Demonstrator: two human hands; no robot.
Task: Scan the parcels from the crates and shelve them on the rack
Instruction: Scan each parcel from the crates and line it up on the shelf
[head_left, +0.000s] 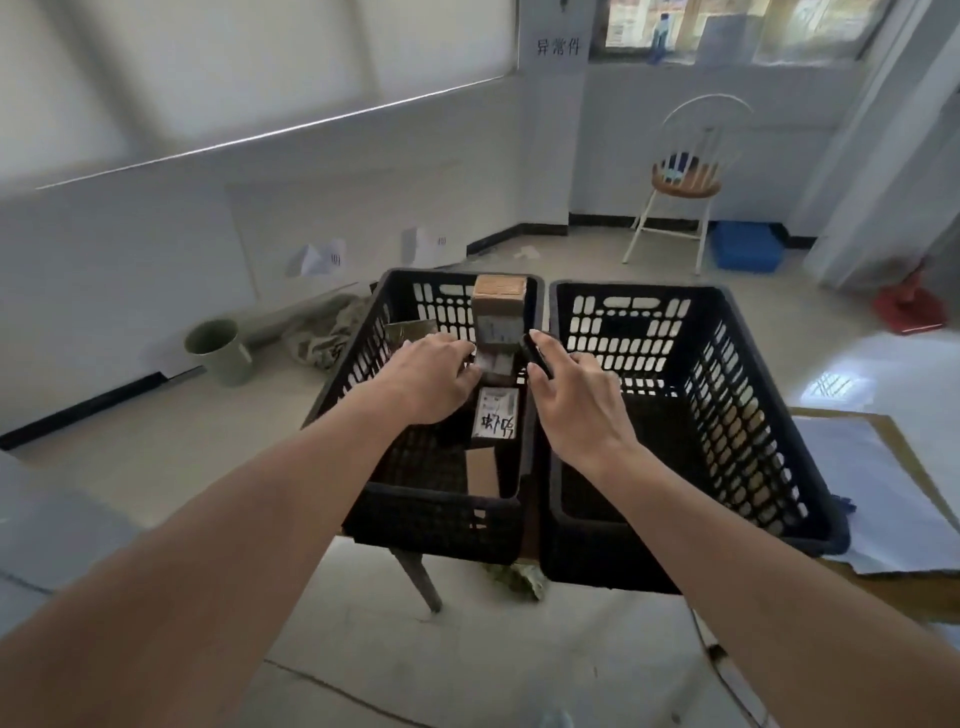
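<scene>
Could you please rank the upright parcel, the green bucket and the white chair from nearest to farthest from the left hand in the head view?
1. Upright parcel: in the left crate, at the left hand's fingertips.
2. Green bucket: on the floor, to the left.
3. White chair: far right, by the wall.

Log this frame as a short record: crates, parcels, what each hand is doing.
crates: left crate and right crate, both black, side by side
parcels: upright box parcel and flat labelled parcel, both in left crate; right crate shows none
left hand: grips the upright box parcel
right hand: holds a dark scanner beside that parcel
rack: not in view
</scene>
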